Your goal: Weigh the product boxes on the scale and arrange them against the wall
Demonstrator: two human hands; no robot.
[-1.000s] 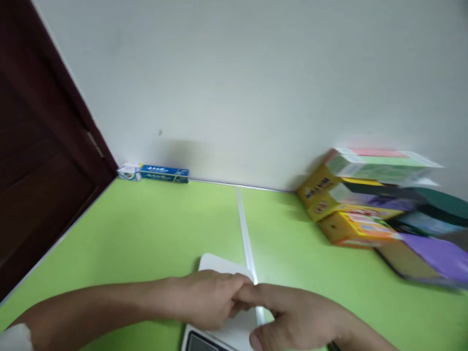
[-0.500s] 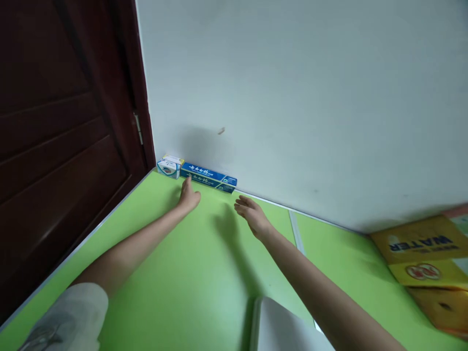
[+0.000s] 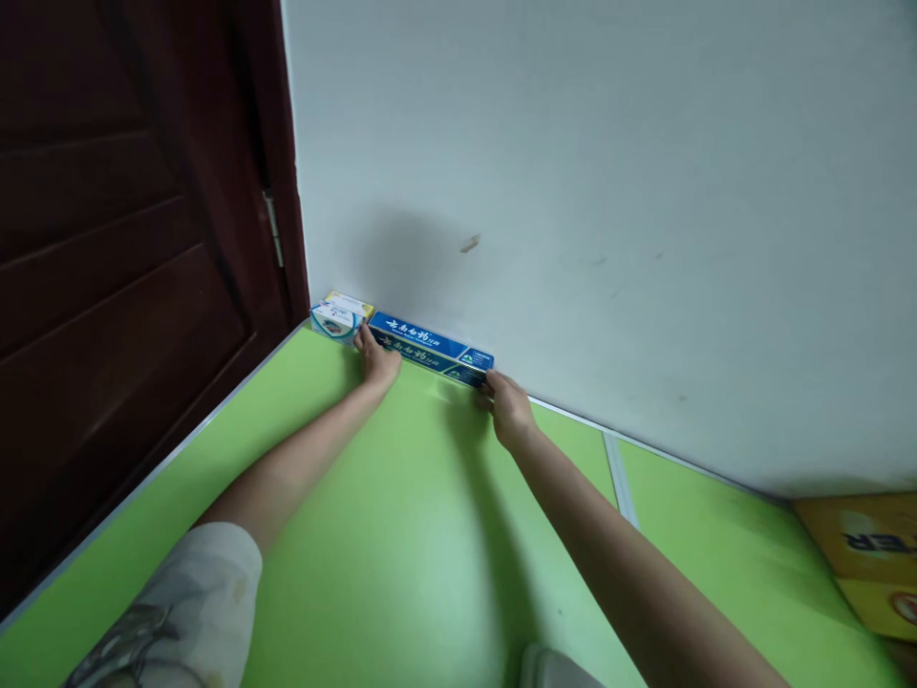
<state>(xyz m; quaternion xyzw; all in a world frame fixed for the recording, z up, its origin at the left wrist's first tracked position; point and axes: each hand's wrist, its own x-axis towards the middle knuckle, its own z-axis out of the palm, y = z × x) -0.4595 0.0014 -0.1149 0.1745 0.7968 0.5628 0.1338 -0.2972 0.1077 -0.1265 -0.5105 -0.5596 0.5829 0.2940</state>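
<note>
A long blue toothpaste box (image 3: 430, 339) lies against the foot of the wall, its darker front side facing me. My left hand (image 3: 377, 361) is at its left end, fingertips at the seam beside a small white carton (image 3: 335, 321) with blue and yellow trim. At the other end my right hand (image 3: 510, 409) has its fingers closed around the corner of the toothpaste box. Both hands appear to grip the box between them. Some fingertips are hidden behind the box or blurred.
The boxes sit on a light green tabletop (image 3: 373, 535) with a pale seam strip (image 3: 621, 483). A dark brown door (image 3: 143, 287) stands along the left edge. At the right is a yellow-orange carton (image 3: 860, 564), and a grey object (image 3: 559, 669) shows at the bottom.
Both hands have moved forward to the toothpaste box and now touch its two ends. My view has shifted, so the yellow carton and grey object sit farther out of frame.
</note>
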